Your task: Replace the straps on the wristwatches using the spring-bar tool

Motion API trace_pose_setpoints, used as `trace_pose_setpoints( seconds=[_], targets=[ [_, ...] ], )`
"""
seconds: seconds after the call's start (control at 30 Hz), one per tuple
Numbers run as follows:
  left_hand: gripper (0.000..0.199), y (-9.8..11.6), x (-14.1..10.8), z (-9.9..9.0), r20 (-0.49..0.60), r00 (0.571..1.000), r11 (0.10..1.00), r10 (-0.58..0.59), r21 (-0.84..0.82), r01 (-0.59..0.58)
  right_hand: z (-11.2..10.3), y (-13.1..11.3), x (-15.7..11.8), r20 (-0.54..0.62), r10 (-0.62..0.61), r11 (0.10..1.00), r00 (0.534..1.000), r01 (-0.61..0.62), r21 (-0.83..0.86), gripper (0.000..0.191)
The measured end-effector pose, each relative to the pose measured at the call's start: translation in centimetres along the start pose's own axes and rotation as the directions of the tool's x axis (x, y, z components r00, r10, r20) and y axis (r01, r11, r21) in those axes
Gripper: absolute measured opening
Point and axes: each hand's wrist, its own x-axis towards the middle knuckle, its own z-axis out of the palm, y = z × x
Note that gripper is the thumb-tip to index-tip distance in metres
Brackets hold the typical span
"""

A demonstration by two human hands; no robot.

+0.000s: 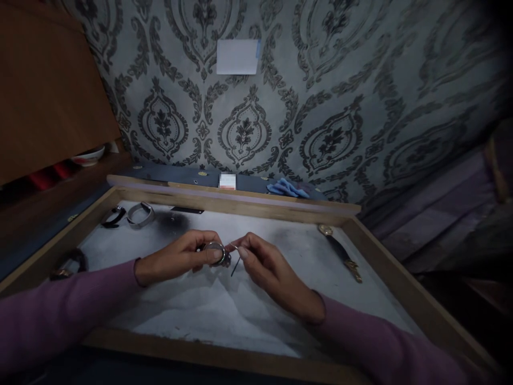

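Near the middle of a shallow wooden tray, my left hand (180, 259) grips a round-cased wristwatch (215, 252), the thumb lying across its face. My right hand (269, 267) is just to the right, its thumb and finger pinched on a thin, dark, pointed tool (235, 267) that slants downward. Its upper end looks light and slender; the exact kind cannot be made out. The two hands almost meet, and whether the tool touches the watch is unclear.
The wooden tray (256, 357) has a pale lining. At its left lie a black-strapped watch (115, 216), a silver watch (140, 215) and a dark watch (72, 263); at right, a gold-and-black watch (340, 250). A blue cloth (287, 187) sits behind the rim.
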Motion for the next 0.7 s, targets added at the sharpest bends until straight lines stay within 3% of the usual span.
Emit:
trace_pose_setpoints(
  seconds=[0.13,0.23,0.7],
  targets=[
    [0.028,0.0,0.01,0.11,0.021,1.0,1.0,-0.007,-0.015,0.008,0.11,0.8,0.16,0.118,0.1,0.947,0.988,-0.13,0.292,0.028],
    [0.028,0.09,0.03,0.11,0.003,1.0,1.0,-0.002,-0.021,0.002,-0.1,1.11,0.21,0.18,0.106,0.901,0.978,-0.171,0.398,0.03],
    [0.028,0.17,-0.1,-0.01,-0.025,0.999,0.997,0.021,-0.067,-0.023,-0.73,0.81,0.17,0.216,0.047,0.9,0.975,-0.135,0.414,0.026]
  ],
)
